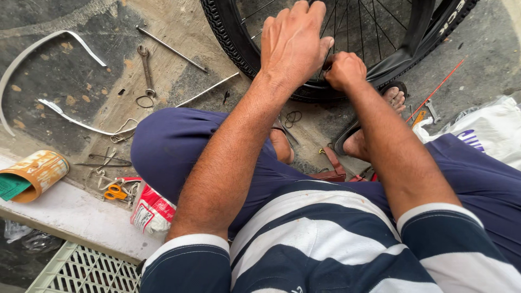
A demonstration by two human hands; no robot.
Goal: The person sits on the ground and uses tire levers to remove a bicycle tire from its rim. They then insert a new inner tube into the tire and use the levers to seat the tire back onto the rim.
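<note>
Standing upright on the concrete floor (179,32) at the top of the head view, the bicycle wheel (347,32) shows a black knobby tyre, a dark rim and thin metal spokes fanning out from beyond the frame's top edge; only its lower arc is in sight, and it rests just in front of the person's sandalled feet. The left hand (293,43) lies over the tyre and rim with fingers spread fairly wide, its palm down against the spokes, holding nothing that can be seen. The right hand (344,70) is curled into a tight fist right at the rim, just beside the left hand; what it pinches inside is hidden by the knuckles. Toward the left edge of the floor lie a curved silver mudguard strip (32,54), a spanner (145,70) and a long metal rod (171,49), all well apart from the wheel. Near the lower left, on a pale ledge (70,211), a rusty tin can (38,173) lies on its side, with orange-handled scissors (115,192) and a red-and-white packet (152,211) close to the person's knee. A white plastic bag (488,130) sits at the right edge.
</note>
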